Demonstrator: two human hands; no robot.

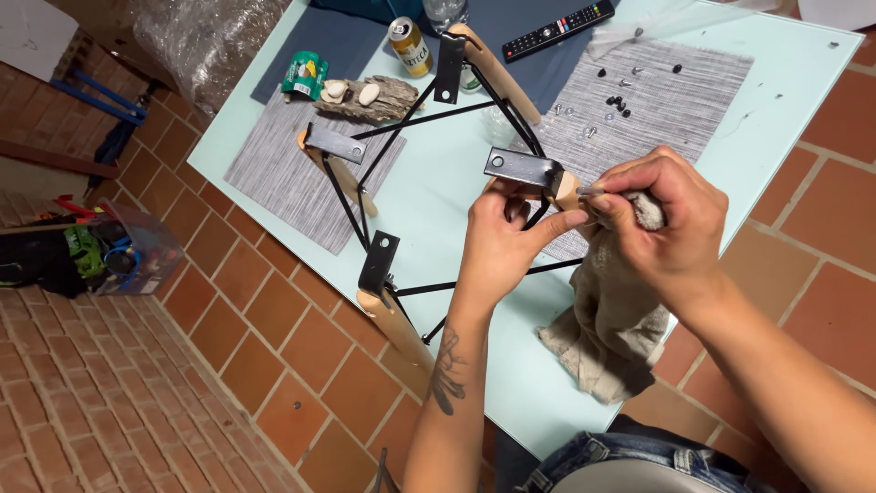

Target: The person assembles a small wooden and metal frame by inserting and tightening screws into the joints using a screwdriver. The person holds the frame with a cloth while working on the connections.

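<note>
The upturned chair base of four pale wooden legs and thin black metal rods [429,173] stands on the pale green glass table [438,196], its legs pointing up and a little inward. Each leg ends in a flat black metal bracket with a hole.

The left hand [502,242] grips the top of the nearest right leg, just under its black bracket [522,167]; this plate lies almost level, with its long axis running left to right. The right hand [662,224] is closed around a crumpled beige cloth [607,333] and pinches a small grey metal piece against the round wood end; what kind of piece it is cannot be told. The cloth hangs down over the table edge.

Small dark and silver screws [619,102] lie scattered on a grey woven placemat [657,100] behind the hands.
</note>
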